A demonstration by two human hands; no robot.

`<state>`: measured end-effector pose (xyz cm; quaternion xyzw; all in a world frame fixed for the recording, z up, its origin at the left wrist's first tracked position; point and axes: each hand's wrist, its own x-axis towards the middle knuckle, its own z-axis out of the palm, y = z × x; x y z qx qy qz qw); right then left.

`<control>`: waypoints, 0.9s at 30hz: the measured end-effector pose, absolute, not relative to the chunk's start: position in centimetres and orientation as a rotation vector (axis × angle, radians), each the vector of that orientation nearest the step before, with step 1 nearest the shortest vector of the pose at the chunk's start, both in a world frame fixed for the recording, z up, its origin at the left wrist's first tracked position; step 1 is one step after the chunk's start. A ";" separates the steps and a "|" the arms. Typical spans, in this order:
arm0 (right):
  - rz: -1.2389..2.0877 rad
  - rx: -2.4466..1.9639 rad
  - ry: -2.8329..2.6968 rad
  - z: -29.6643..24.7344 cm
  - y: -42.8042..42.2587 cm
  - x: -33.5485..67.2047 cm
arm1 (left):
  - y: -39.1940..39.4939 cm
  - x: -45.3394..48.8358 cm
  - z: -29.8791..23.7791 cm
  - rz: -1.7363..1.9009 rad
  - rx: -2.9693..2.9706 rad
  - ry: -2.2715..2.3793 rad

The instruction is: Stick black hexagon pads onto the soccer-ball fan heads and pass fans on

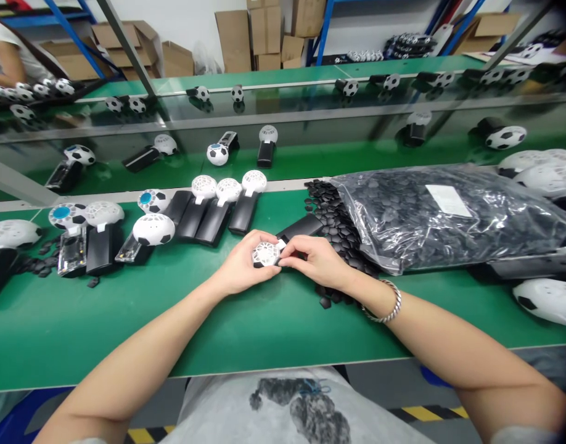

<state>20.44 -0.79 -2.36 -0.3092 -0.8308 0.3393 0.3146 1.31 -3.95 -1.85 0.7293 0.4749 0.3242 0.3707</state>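
Observation:
My left hand (243,266) wraps round the white round head of a small handheld fan (266,253), whose black handle (300,227) points up and to the right. My right hand (314,259) pinches at the right edge of that white head, fingers pressed together; what is between them is too small to make out. A silver bracelet (387,302) sits on my right wrist. Both hands hover just above the green bench (126,320). Loose black hexagonal pieces (333,216) lie right beside my right hand.
A big clear bag of black pieces (449,216) lies at the right. Several fans with white or football-patterned heads (204,206) line the bench at left. More fans (217,153) ride the belt beyond. Another person's arm (5,61) shows far left. Cardboard boxes stand behind.

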 end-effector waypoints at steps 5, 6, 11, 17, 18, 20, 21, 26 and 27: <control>0.929 -0.878 -2.203 -2.1 -0.6 20.3 | -4.2 2.0 -1.7 0.867 1.869 1.299; 0.931 -0.891 -2.214 -2.1 -0.6 20.2 | -4.2 2.1 -1.7 0.874 1.871 1.310; 0.884 -0.976 -2.266 -1.9 -0.5 20.0 | -4.2 2.4 -2.1 0.919 1.912 1.305; 0.458 -0.897 -2.582 0.5 1.7 21.1 | -4.4 2.0 -1.1 0.936 1.658 1.194; 0.454 -0.870 -2.671 1.3 2.4 21.4 | -4.2 1.9 -0.6 0.929 1.588 1.176; 0.527 -0.842 -2.827 3.0 4.0 22.0 | -3.1 1.6 0.9 0.915 1.500 1.143; 0.572 -0.844 -2.876 3.8 5.0 22.2 | -2.3 1.5 1.6 0.920 1.488 1.114; 0.587 -1.255 -2.596 6.4 11.7 23.3 | 6.1 -0.4 4.2 1.145 1.554 1.157; 0.566 -1.409 -2.485 6.4 13.5 23.5 | 8.3 -1.0 4.3 1.161 1.572 1.341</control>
